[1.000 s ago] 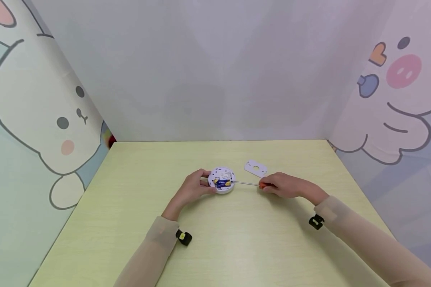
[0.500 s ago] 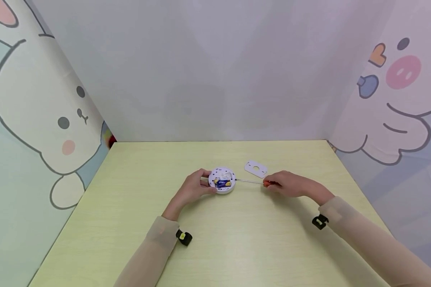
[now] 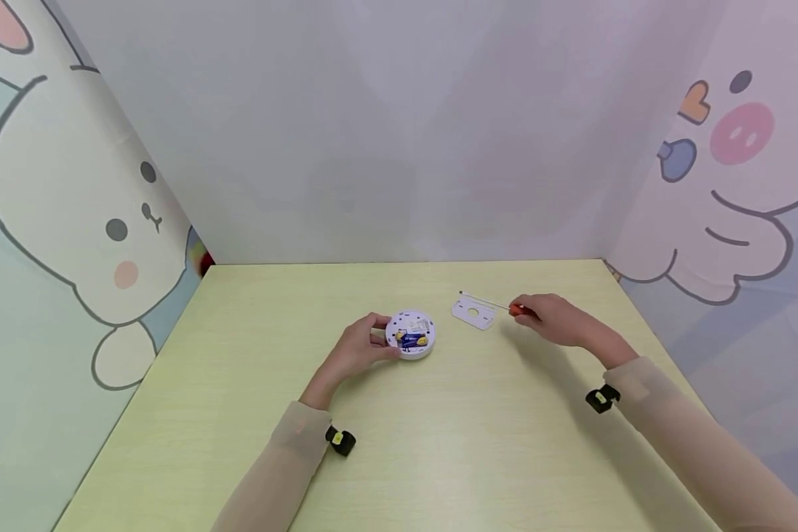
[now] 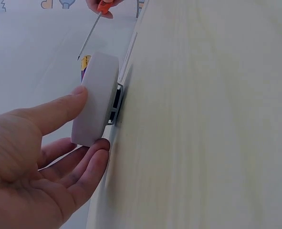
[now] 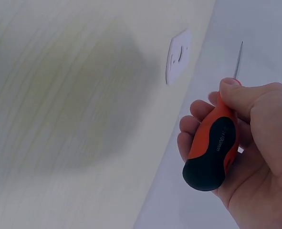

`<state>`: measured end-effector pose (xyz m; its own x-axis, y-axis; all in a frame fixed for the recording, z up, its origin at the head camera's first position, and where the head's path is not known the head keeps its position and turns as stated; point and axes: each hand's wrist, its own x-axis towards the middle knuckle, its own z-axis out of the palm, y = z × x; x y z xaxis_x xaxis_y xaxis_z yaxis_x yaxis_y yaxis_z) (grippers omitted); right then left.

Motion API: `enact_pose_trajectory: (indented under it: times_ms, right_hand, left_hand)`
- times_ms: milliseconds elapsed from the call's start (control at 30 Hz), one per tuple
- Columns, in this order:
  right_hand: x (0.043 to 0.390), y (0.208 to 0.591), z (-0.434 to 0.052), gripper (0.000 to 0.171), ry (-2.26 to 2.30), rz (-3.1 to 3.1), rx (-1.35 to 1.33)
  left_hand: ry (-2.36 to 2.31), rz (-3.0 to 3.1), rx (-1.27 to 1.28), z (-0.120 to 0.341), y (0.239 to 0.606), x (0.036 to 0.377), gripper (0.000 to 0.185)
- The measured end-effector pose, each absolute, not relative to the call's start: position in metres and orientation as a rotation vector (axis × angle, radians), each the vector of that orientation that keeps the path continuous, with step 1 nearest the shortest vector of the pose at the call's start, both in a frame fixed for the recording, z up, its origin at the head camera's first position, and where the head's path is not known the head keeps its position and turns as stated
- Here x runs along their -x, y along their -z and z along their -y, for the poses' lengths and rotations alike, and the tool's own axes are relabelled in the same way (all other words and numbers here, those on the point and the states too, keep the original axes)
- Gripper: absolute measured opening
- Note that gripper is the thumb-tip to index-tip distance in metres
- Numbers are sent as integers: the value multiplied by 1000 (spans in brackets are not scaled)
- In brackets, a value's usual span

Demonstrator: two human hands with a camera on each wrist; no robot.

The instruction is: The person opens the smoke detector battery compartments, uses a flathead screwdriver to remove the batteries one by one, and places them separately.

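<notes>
My left hand (image 3: 359,346) grips the left side of a round white smoke detector (image 3: 410,322), with the thumb on one face in the left wrist view. Slots and a blue-and-yellow battery (image 3: 412,340) show on its upturned side. A dark clip-like part (image 4: 115,105) juts from its underside, near the table. In my right hand (image 3: 555,319) is a screwdriver, held by its orange-and-black handle (image 5: 217,148). Its thin shaft (image 3: 484,299) points left, above a flat white mounting plate (image 3: 464,313) with a central hole. The screwdriver tip is apart from the detector.
Both hands work over a pale wooden table (image 3: 399,443). A plain wall covering (image 3: 399,133) rises behind its far edge. Cartoon-printed panels stand left (image 3: 73,251) and right (image 3: 718,185). Black wrist cameras (image 3: 340,441) sit on both sleeves.
My right hand has drawn the screwdriver away from the detector, then moved it right and farther back, over the mounting plate. My left hand and the detector have stayed put.
</notes>
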<state>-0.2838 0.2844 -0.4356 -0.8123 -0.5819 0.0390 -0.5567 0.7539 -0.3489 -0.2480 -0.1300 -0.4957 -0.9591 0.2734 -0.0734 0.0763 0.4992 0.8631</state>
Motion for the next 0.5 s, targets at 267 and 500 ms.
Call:
enact_pose_trajectory:
  times_ms: [267,500]
  right_hand:
    - [305,441,-306,20,558,-2979,732]
    - [325,451,-311,18,531,-3016,654]
  left_hand:
    - [-1452,-2542,-303,129,496,248,64]
    - [-1452,-2545,-304,129,495,248,64]
